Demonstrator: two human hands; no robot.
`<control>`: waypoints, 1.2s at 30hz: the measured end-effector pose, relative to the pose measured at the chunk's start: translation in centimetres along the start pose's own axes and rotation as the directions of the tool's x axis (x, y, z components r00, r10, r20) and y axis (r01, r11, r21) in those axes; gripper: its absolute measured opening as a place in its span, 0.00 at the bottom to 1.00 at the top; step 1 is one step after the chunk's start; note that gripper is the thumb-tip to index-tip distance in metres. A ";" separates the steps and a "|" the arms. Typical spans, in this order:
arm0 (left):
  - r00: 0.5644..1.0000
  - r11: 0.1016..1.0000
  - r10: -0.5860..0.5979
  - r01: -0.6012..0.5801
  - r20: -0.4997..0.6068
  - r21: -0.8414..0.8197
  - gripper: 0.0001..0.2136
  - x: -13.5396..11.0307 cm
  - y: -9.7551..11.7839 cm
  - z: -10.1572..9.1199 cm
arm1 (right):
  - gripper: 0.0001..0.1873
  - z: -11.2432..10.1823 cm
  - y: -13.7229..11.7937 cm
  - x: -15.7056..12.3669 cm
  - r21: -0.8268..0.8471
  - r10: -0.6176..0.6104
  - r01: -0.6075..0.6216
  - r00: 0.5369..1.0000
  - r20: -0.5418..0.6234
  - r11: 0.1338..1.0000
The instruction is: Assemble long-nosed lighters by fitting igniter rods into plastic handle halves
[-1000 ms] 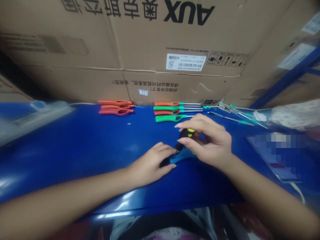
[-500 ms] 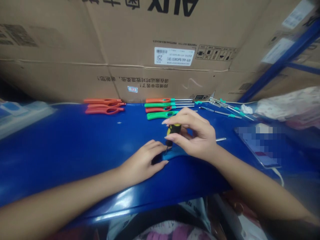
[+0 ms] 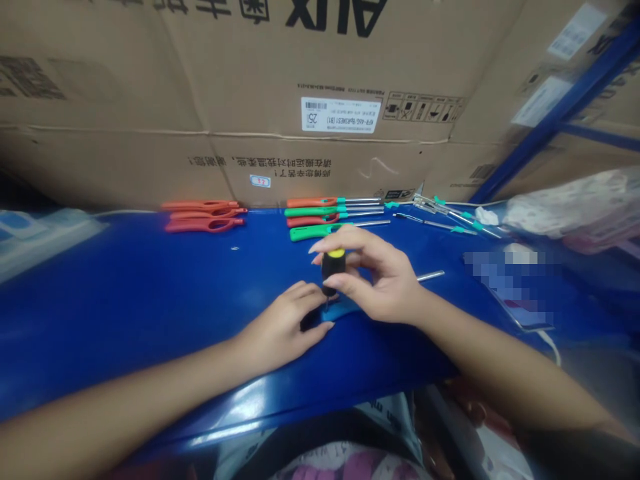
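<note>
My right hand (image 3: 373, 277) grips a short black and yellow screwdriver (image 3: 333, 272) between thumb and fingers. The screwdriver stands nearly upright, its tip down on the end of a blue lighter (image 3: 345, 309) that lies on the blue table. My left hand (image 3: 285, 325) pinches that same end between thumb and fingers, pressing it to the tabletop. The lighter's metal tube (image 3: 431, 275) sticks out to the right, past my right hand, which hides the middle of the body. Whether a screw sits under the tip is too small to tell.
Behind my hands lie several long lighters, the nearest a green one (image 3: 313, 232). Red lighter casings (image 3: 205, 225) are at the back left, metal tubes with teal parts (image 3: 450, 213) at the back right. A phone (image 3: 520, 300) lies right. A large cardboard box (image 3: 250, 80) walls off the back.
The screwdriver has gone from tilted to nearly upright, its handle turned in my right hand. My left hand stays on the blue lighter. The whole view has shifted slightly.
</note>
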State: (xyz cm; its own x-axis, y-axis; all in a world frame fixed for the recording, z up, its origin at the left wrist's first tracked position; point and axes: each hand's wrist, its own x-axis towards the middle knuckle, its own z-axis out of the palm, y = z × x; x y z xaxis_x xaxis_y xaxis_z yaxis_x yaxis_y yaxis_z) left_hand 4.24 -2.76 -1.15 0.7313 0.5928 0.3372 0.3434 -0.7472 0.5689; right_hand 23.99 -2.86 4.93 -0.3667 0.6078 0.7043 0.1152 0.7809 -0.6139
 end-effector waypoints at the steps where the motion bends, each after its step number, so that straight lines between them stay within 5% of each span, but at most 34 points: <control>1: 1.000 1.000 0.002 -0.002 -0.010 0.003 0.11 0.0 -0.1 0.1 | 0.14 0.1 -0.1 0.0 -0.047 -0.052 0.052 0.999 -0.016 0.998; 6: 0.999 1.000 0.012 -0.013 -0.043 -0.023 0.09 0.0 0.0 0.1 | 0.16 0.0 -0.4 0.0 -0.131 -0.151 0.152 0.988 0.018 0.980; 13: 1.000 0.999 -0.012 0.011 -0.026 -0.030 0.09 0.0 0.2 -0.1 | 0.16 -0.4 -0.9 0.1 0.262 0.072 -0.112 0.985 0.158 0.959; 19: 0.999 0.999 -0.038 0.038 0.009 -0.021 0.12 0.0 0.0 0.1 | 0.15 -0.3 -0.1 0.2 -0.057 -0.036 0.033 0.998 -0.056 0.998; 26: 0.999 0.998 -0.032 0.032 0.005 -0.046 0.12 -0.1 0.1 0.0 | 0.16 -0.6 -0.4 0.0 0.165 0.085 -0.106 0.988 0.131 0.981; 29: 1.000 0.999 -0.030 0.030 -0.002 -0.028 0.14 -0.1 0.0 0.1 | 0.14 -0.7 -0.3 0.1 -0.134 -0.079 0.075 0.996 -0.029 0.988; 32: 0.999 0.999 -0.032 0.031 -0.007 -0.027 0.13 -0.1 0.0 0.1 | 0.16 -0.9 -0.5 0.1 -0.390 -0.255 0.229 0.967 -0.014 0.892; 36: 0.999 0.998 -0.044 0.044 0.003 -0.052 0.12 0.0 0.2 0.0 | 0.20 -1.0 -1.3 0.3 -0.169 -0.114 0.130 0.989 0.098 0.977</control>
State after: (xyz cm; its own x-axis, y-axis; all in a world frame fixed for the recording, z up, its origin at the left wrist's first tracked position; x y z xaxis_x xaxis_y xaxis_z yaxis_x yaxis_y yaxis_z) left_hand 4.32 -2.87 -1.08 0.7176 0.6240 0.3093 0.3441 -0.7038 0.6214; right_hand 24.65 -3.55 6.23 -0.4661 0.4974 0.7317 0.2206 0.8662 -0.4483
